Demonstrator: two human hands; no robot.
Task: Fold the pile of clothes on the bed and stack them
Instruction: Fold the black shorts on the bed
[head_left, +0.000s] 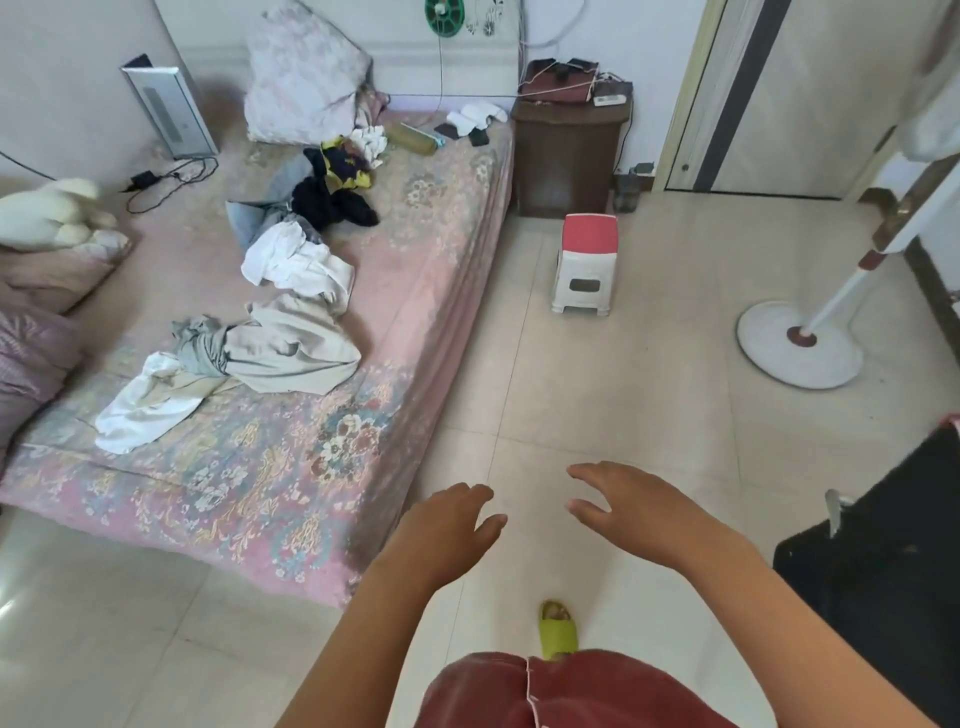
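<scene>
Evidently nothing is folded yet: the left hand (447, 525) and right hand (631, 506) hang relaxed and empty over the floor, fingers loosely spread, while the clothes (291, 306) lie strewn on the bed (249, 483), well ahead-left, probably awaiting approach.

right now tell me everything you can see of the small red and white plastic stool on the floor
The small red and white plastic stool stands upright on the pale tiled floor, apart from the bed's right side and in front of the dark brown bedside cabinet. Its seat is red; the body and legs are white, with a rectangular cut-out in the near side. Nothing rests on it, and neither hand is near it.
</scene>
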